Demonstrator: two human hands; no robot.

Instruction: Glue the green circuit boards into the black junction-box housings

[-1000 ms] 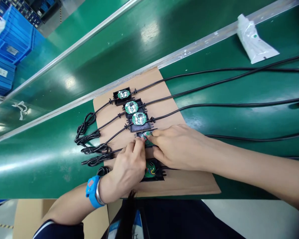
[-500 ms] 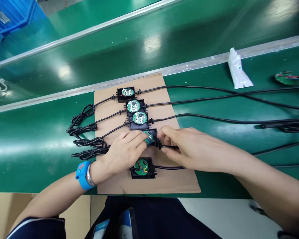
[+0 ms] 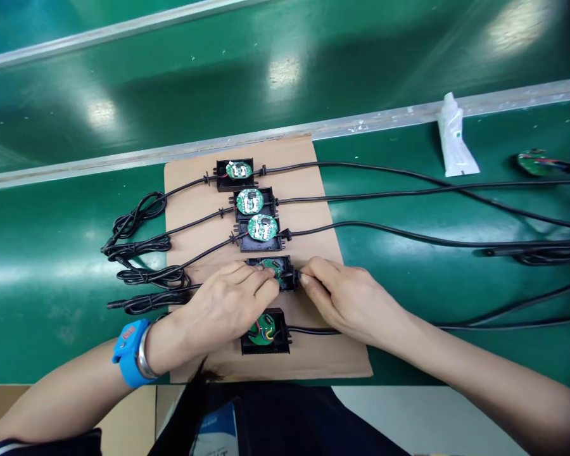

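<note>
Workbench with five open, rectangular black plastic boxes, ranged in a column from the far edge to the near edge of a flat sheet of brown cardboard (image 3: 313,362) on a glossy green bench top (image 3: 408,206). The fourth box from the far side, a black plastic tray holding a green circuit board (image 3: 272,266) — call it the working box (image 3: 285,284) — lies between the person's two hands.

Left hand (image 3: 232,297): palm down, fingers bent over the left part of the working box, fingertips at the board; whether they grip or merely press cannot be told from here. Its wrist bears a bright blue strap (image 3: 130,354) beside a silver-coloured bangle (image 3: 145,351). Right hand (image 3: 349,288): thumb and forefinger pinched together on a small black cable fitting (image 3: 297,277) at the working box's right end.

Beyond the hands, three round green boards with white patches sit at the three farther boxes, the farthest board (image 3: 239,170) tilted. Nearest the person, the fifth box (image 3: 279,345) holds a green board with coloured wires (image 3: 266,332), partly behind the left hand. Coiled black cables (image 3: 140,212) lie to the left; a white squeeze tube (image 3: 456,142) lies well apart, to the far right.
</note>
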